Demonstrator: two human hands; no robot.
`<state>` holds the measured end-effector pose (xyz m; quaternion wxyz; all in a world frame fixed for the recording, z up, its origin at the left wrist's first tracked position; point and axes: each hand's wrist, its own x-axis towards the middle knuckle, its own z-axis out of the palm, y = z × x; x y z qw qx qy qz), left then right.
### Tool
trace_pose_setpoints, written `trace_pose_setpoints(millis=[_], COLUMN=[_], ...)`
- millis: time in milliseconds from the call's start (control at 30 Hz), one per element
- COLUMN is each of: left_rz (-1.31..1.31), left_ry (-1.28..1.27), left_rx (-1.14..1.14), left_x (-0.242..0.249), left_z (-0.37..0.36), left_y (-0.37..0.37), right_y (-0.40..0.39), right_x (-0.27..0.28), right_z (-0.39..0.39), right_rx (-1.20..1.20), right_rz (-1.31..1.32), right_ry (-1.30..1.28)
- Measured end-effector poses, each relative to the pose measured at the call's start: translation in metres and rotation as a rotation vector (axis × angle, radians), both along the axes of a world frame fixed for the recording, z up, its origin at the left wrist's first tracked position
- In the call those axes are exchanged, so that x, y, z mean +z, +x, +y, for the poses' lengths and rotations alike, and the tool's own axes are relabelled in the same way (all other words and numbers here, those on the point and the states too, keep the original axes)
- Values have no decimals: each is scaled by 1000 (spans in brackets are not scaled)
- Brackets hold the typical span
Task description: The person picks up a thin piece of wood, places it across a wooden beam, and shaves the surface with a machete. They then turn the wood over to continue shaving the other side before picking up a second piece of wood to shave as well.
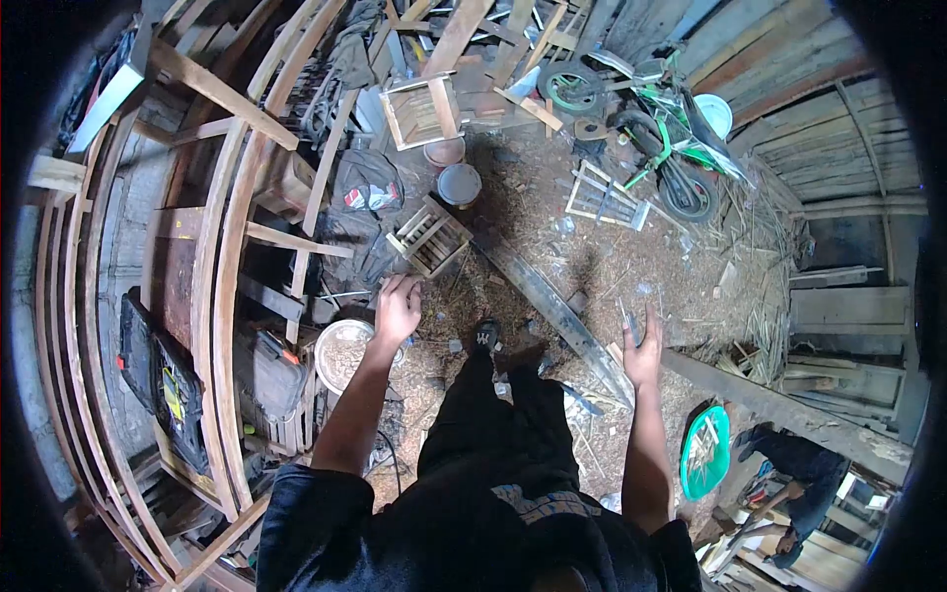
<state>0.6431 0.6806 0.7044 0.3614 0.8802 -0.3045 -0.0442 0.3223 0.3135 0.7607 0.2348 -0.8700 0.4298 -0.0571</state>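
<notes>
My left hand (398,310) is stretched forward with its fingers loosely bent and nothing showing in them. Just beyond its fingertips stands a small slatted wooden stool or crate (430,237) on the littered floor. My right hand (643,353) reaches out on the other side, thumb and fingers apart, with no object visible in it. It overlaps the area beside a long dark plank (552,316) that runs diagonally across the floor from near the slatted piece.
Lidded buckets (459,185) and a wooden frame (419,111) stand ahead. A green motorbike (681,138) is at the far right, near a slatted frame (604,197). Long timber rails (227,286) line the left. A green basin (705,452) and another person (799,474) are at the right.
</notes>
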Motion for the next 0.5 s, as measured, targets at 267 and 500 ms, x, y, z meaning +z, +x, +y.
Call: trace_pose_setpoints(millis=[267,500], left_rz=[37,64], left_ry=[-33,-16], left_rx=[32,-42], left_x=[-15,-8], left_z=[2,-13], left_y=[9,20], right_y=[25,32], right_x=[5,19], right_z=[5,-5], right_rx=[85,9], right_rz=[-62,-81], right_ry=[-30,5])
